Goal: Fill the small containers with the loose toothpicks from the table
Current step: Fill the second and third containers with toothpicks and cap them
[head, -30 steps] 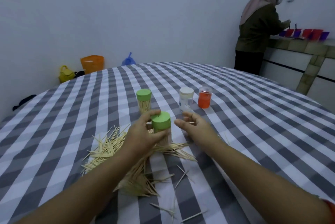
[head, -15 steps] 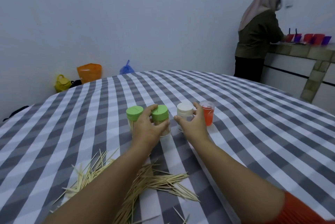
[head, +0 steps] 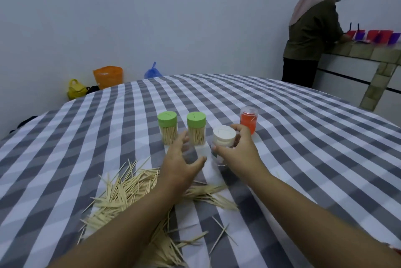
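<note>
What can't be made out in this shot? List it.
- White-lidded container, head view: its lower body and contents are hidden by the right hand gripping it.
- Toothpick pile: its middle is covered by the left forearm.
- Red cups on the far counter: too small and blurred to show any contents.

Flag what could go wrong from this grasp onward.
1. The right hand grips the white-lidded container with its lid on; it must come off before filling, and a one-handed twist could slip.
2. The left hand hangs open right beside the two green-lidded containers, which stand close together; a careless move could topple them.
3. Both forearms cross the toothpick pile; dragging back may scatter it.
</note>
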{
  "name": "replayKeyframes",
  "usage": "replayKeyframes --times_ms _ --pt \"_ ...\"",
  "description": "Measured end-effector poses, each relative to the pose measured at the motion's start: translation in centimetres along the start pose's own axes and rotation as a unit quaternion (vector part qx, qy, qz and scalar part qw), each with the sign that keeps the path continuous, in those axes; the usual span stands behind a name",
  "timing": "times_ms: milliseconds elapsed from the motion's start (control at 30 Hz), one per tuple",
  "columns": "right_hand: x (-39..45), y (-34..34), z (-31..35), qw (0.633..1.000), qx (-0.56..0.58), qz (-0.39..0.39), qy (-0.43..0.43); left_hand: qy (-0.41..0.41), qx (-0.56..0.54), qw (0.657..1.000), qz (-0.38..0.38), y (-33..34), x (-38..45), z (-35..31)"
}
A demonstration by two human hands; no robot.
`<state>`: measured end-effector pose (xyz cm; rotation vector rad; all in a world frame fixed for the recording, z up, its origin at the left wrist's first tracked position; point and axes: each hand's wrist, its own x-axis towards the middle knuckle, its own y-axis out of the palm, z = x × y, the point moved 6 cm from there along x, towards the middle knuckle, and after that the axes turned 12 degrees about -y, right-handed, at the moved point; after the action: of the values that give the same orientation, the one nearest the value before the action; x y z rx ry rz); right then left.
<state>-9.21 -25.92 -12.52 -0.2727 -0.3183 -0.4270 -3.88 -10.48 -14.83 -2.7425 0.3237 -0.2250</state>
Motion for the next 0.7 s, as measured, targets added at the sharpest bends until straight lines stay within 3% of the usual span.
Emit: replayKeyframes --times_ms 167,267,500,700 --pt "-5.1 1.6 2.1 0.993 0.033 0.109 0.025 0.034 0.014 0.993 0.112 -1.5 -5.5 -0.8" --pt "-7.2 2.8 2.9 0.989 0.013 0.146 0.029 0.069 0.014 0.993 0.097 -2.2 -7.8 -1.1" --pt "-10.1 3.9 3.3 0.989 -0.043 0.144 -0.006 0.100 0.020 0.995 0.010 -2.6 -10.4 -0.2" --pt "-9.4 3.3 3.3 0.990 -0.070 0.106 -0.065 0.079 -0.011 0.996 0.035 -2.5 -10.0 0.1"
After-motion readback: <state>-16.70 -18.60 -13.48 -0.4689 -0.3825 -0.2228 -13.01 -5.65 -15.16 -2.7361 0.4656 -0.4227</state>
